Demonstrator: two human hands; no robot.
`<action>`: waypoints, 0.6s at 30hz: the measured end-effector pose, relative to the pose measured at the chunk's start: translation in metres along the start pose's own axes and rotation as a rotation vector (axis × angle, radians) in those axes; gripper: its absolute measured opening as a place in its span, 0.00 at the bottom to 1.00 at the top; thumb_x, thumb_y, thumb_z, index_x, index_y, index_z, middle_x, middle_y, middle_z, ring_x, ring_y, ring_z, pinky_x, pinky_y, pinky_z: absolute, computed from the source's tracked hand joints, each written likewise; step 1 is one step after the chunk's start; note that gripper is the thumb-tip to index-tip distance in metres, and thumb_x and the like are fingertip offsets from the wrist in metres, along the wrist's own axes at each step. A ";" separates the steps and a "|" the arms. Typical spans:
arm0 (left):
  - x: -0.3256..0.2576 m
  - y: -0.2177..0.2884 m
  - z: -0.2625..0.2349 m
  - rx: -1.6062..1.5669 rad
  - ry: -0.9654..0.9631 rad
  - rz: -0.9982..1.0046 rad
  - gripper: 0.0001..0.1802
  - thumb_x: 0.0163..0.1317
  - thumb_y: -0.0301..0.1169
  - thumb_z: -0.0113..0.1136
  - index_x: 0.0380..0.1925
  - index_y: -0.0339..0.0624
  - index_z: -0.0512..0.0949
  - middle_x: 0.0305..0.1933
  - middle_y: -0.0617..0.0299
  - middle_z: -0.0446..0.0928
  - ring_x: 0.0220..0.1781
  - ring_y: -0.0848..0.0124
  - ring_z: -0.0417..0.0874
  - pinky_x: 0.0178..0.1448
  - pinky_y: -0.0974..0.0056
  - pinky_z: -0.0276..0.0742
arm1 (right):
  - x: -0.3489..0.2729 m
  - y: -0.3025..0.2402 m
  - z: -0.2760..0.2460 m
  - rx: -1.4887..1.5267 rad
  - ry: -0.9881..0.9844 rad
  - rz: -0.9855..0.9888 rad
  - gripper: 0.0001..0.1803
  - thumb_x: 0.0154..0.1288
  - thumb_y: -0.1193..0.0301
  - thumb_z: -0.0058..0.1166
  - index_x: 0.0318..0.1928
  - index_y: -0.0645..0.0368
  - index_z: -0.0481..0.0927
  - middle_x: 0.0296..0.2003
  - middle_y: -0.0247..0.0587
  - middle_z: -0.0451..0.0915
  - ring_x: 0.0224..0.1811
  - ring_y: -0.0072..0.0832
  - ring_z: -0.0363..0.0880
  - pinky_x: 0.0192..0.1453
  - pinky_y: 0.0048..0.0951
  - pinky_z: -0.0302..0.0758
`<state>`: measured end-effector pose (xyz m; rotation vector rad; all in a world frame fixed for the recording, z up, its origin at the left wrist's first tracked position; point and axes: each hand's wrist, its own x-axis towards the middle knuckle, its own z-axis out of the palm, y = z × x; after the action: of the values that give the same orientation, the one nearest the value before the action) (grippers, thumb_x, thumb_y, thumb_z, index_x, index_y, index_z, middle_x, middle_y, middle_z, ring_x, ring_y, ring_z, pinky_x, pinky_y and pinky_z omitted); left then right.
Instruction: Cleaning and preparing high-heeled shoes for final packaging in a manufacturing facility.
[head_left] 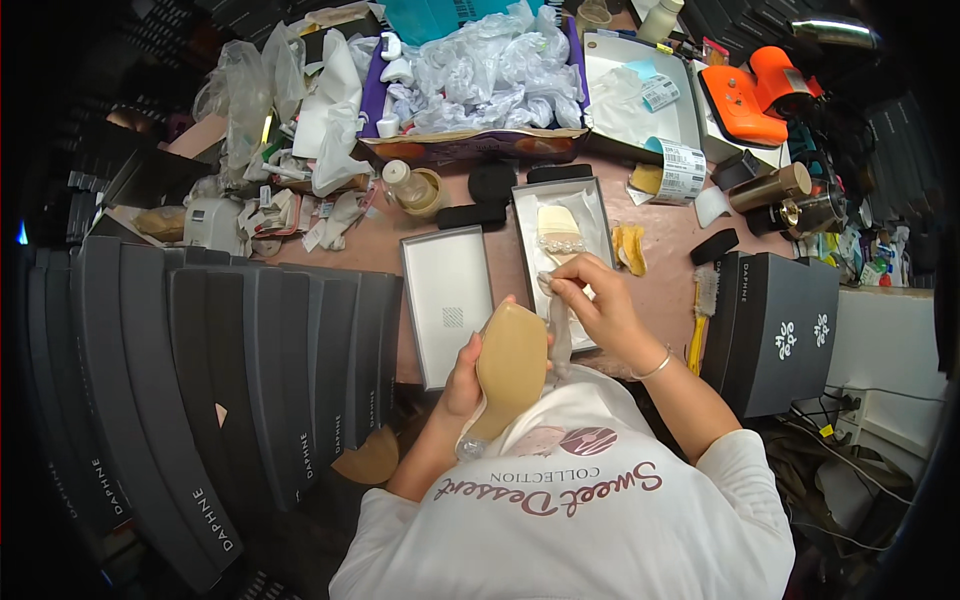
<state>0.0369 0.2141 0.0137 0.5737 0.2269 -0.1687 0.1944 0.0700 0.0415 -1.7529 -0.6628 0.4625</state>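
Note:
My left hand [464,376] is closed round a shoe [512,362], its tan sole turned up toward me and a clear heel end low by my shirt. Just right of it, my right hand [600,305] pinches the top of a thin, crumpled greyish strip [560,335], which hangs down beside the shoe; its material is unclear. Under and beyond the right hand lies an open grey shoe box [603,215] lined with white paper. Inside it rests a cream sandal [556,222] with a pearl-studded strap, partly covered by my fingers.
The box lid [445,300] lies left of the box. Dark shoe boxes [270,350] stand in rows at left, with more [780,330] at right. At the back are a carton of crumpled plastic bags [480,80], a glue jar [410,185], label rolls [680,170] and an orange tape dispenser [745,100].

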 end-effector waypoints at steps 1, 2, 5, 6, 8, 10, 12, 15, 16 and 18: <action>-0.001 0.000 -0.004 0.008 -0.025 0.030 0.40 0.70 0.59 0.30 0.73 0.47 0.42 0.65 0.52 0.64 0.65 0.60 0.68 0.65 0.58 0.66 | -0.001 -0.012 0.001 -0.010 -0.046 -0.062 0.04 0.59 0.78 0.58 0.35 0.63 0.79 0.31 0.42 0.76 0.34 0.33 0.75 0.37 0.27 0.71; -0.002 0.001 -0.002 0.007 0.019 0.050 0.40 0.70 0.59 0.28 0.73 0.46 0.42 0.66 0.53 0.63 0.66 0.62 0.67 0.66 0.58 0.65 | -0.006 -0.023 0.003 -0.020 -0.086 -0.120 0.04 0.58 0.78 0.59 0.36 0.62 0.80 0.31 0.41 0.75 0.34 0.33 0.75 0.37 0.27 0.71; -0.005 0.007 0.006 0.059 0.117 0.091 0.40 0.71 0.59 0.24 0.73 0.44 0.43 0.68 0.56 0.61 0.69 0.65 0.62 0.69 0.60 0.61 | -0.022 -0.052 0.025 -0.059 -0.261 -0.325 0.06 0.57 0.74 0.60 0.35 0.59 0.79 0.34 0.39 0.74 0.39 0.36 0.73 0.45 0.33 0.70; -0.004 0.009 0.006 0.114 0.124 0.098 0.40 0.71 0.59 0.23 0.73 0.43 0.43 0.68 0.56 0.61 0.69 0.66 0.62 0.69 0.61 0.60 | -0.024 -0.055 0.033 -0.146 -0.312 -0.449 0.07 0.54 0.74 0.60 0.36 0.58 0.79 0.36 0.39 0.72 0.41 0.36 0.72 0.46 0.34 0.68; -0.006 0.009 0.009 0.151 0.183 0.084 0.41 0.71 0.59 0.20 0.72 0.39 0.45 0.68 0.56 0.61 0.69 0.67 0.62 0.70 0.63 0.58 | -0.023 -0.044 0.046 -0.186 -0.292 -0.489 0.08 0.53 0.74 0.59 0.36 0.58 0.79 0.35 0.39 0.72 0.40 0.36 0.71 0.46 0.34 0.67; -0.012 0.007 0.007 0.075 0.185 0.030 0.40 0.71 0.58 0.20 0.72 0.39 0.46 0.68 0.56 0.60 0.69 0.68 0.62 0.71 0.63 0.57 | -0.013 -0.031 0.049 -0.280 -0.209 -0.499 0.11 0.52 0.77 0.60 0.38 0.57 0.80 0.33 0.39 0.71 0.37 0.38 0.70 0.44 0.35 0.67; -0.017 0.005 -0.005 0.011 0.100 -0.052 0.38 0.72 0.57 0.22 0.72 0.41 0.45 0.69 0.56 0.60 0.69 0.69 0.62 0.71 0.63 0.56 | 0.009 -0.011 0.045 -0.327 -0.105 -0.474 0.13 0.52 0.78 0.60 0.40 0.56 0.79 0.32 0.39 0.70 0.36 0.37 0.70 0.42 0.34 0.66; -0.014 0.009 0.016 0.098 0.216 0.109 0.37 0.73 0.56 0.23 0.72 0.43 0.44 0.69 0.57 0.60 0.68 0.68 0.63 0.70 0.63 0.58 | -0.005 -0.025 0.041 -0.359 -0.198 -0.523 0.12 0.52 0.77 0.60 0.40 0.55 0.80 0.32 0.39 0.70 0.37 0.35 0.70 0.42 0.34 0.65; -0.015 0.013 0.010 0.057 0.152 0.089 0.37 0.72 0.55 0.23 0.73 0.44 0.44 0.69 0.58 0.59 0.68 0.67 0.63 0.71 0.63 0.57 | -0.023 -0.036 0.040 -0.348 -0.268 -0.540 0.12 0.52 0.77 0.60 0.40 0.54 0.80 0.32 0.38 0.71 0.37 0.34 0.70 0.42 0.34 0.65; -0.013 0.010 0.008 0.026 0.135 0.090 0.36 0.73 0.55 0.23 0.73 0.44 0.44 0.69 0.58 0.59 0.68 0.67 0.63 0.70 0.62 0.58 | -0.030 -0.035 0.043 -0.364 -0.232 -0.548 0.11 0.52 0.77 0.59 0.38 0.54 0.80 0.33 0.38 0.72 0.37 0.34 0.71 0.42 0.34 0.64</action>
<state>0.0277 0.2189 0.0290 0.6208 0.3294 -0.0458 0.1383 0.0891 0.0626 -1.7646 -1.4161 0.1670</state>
